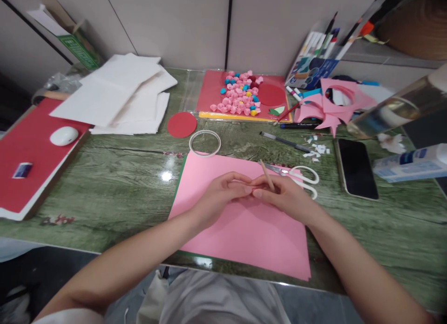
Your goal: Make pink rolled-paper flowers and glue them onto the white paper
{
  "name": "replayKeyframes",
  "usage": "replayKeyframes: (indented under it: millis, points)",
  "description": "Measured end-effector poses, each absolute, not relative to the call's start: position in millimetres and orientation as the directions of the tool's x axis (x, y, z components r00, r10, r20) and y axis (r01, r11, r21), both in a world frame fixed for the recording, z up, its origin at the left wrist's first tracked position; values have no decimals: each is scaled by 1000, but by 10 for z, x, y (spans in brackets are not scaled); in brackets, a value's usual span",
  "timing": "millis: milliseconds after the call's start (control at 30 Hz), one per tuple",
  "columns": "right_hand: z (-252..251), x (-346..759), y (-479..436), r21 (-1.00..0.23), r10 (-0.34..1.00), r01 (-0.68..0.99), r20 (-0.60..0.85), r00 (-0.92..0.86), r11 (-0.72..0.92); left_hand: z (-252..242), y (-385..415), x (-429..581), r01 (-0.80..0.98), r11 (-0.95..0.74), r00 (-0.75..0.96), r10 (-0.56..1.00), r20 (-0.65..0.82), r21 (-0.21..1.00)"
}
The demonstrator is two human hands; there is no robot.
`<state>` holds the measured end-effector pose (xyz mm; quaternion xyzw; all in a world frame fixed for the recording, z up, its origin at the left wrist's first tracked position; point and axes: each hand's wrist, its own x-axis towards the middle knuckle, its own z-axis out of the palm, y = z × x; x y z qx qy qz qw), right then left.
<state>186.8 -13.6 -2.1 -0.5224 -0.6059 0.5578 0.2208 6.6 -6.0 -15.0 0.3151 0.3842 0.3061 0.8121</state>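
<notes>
Both forearms angled inward, left hand (218, 193) and right hand (284, 193) fingertips pinching a thin wooden stick (267, 175) over pink paper (244, 231).

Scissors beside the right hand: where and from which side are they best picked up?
Take the scissors by the white loop handles, coming from the right: the handles point right and lie free on the table, while the blades point left toward the right hand.

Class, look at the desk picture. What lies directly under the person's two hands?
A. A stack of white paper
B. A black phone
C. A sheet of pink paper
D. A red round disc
C: both the left hand and the right hand meet over the pink paper, while the white paper stack, the phone and the red disc lie apart from them on the green table.
</notes>
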Motion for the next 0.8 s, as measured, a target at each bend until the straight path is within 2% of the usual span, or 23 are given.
replayKeyframes:
  millis: [200, 500, 633, 800]
  points:
    - [-86, 1855, -129, -914, 870, 339, -343, -355, -222, -178, -59, 56, -348, 701, 557, 689, -464, 622]
    - [-99, 1815, -130, -916, 897, 370, -287, -336, -155, -203, -71, 91, -394, 680, 529, 718, -453, 618]
    - [-81, 1795, -157, -909, 899, 381, -302, -317, -172, -221, -75, 91, -387, 658, 523, 734, -435, 646]
    - [-105, 1739, -219, -923, 924, 317, -300, -238, -218, -215, -99, 91, -297, 499, 421, 834, -357, 814]
